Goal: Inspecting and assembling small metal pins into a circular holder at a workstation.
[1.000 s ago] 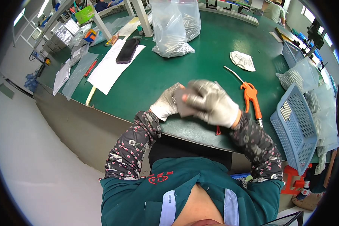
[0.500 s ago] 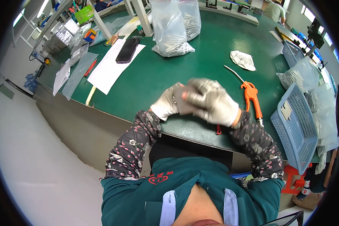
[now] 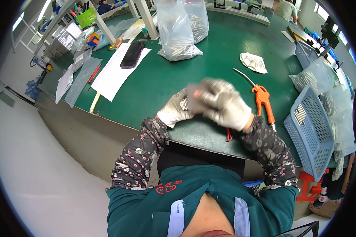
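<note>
My left hand (image 3: 175, 108), in a worn whitish glove, is closed, and what its fingers grip is hidden. Against it works my right hand (image 3: 227, 106), gloved too and smeared by motion at the fingers. A flat grey-brown piece (image 3: 194, 98), like a sheet or pad of abrasive, is held in the right hand and overlaps the left fingers; its kind is blurred. Right of the hands lies an orange air blow gun (image 3: 264, 102) with a bent metal nozzle. A small red-handled thing (image 3: 229, 135) shows near the table edge, beneath my right wrist.
Clear bags of metal pins (image 3: 178, 45) stand at the back of the green table (image 3: 166, 79). A blue basket (image 3: 312, 134) holding several pins sits at right, beside more bags (image 3: 340, 114). Phone (image 3: 133, 55), papers (image 3: 110, 81) and red pen (image 3: 94, 74) lie left; a crumpled cloth (image 3: 253, 63) lies behind the blow gun.
The grey-brown piece and my right fingers have shifted slightly against the left hand, still blurred. Both hands stay together in about the same place.
</note>
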A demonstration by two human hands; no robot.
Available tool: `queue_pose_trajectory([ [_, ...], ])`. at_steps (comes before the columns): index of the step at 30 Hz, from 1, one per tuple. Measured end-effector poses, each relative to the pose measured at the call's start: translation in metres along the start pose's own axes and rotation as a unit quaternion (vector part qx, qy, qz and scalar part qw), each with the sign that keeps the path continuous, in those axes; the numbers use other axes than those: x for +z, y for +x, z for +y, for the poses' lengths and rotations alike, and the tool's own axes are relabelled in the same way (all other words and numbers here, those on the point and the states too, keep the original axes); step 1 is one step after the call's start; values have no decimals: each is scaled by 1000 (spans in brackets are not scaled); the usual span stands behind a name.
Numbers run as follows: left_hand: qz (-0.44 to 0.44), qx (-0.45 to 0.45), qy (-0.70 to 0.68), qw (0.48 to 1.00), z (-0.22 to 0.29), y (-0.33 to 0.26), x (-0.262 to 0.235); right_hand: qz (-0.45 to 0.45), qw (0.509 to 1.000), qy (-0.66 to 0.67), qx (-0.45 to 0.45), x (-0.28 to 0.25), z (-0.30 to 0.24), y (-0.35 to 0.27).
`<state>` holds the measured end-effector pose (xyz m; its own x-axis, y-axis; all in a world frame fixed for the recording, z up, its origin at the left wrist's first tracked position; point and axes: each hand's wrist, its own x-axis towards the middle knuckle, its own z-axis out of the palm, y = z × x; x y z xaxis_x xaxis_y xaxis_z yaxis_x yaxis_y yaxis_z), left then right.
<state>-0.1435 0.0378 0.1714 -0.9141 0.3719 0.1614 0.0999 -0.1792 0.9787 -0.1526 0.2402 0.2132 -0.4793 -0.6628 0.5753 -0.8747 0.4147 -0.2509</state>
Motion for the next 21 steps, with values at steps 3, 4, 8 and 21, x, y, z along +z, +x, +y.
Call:
queue_pose_trajectory([
  [3, -38, -86, -21, 995, -14, -2, -18, 49, 984, -113, 130, -14, 3, 5],
  [4, -23, -91, -40, 995, -11, -5, -15, 52, 994, -79, 63, -12, -6, 3],
  [8, -8, -43, 14, 999, -7, -4, -11, 20, 998, -50, 38, -1, 1, 2],
  [21, -34, -74, 39, 996, -7, -4, -11, 67, 972, -146, 172, -9, -8, -3],
])
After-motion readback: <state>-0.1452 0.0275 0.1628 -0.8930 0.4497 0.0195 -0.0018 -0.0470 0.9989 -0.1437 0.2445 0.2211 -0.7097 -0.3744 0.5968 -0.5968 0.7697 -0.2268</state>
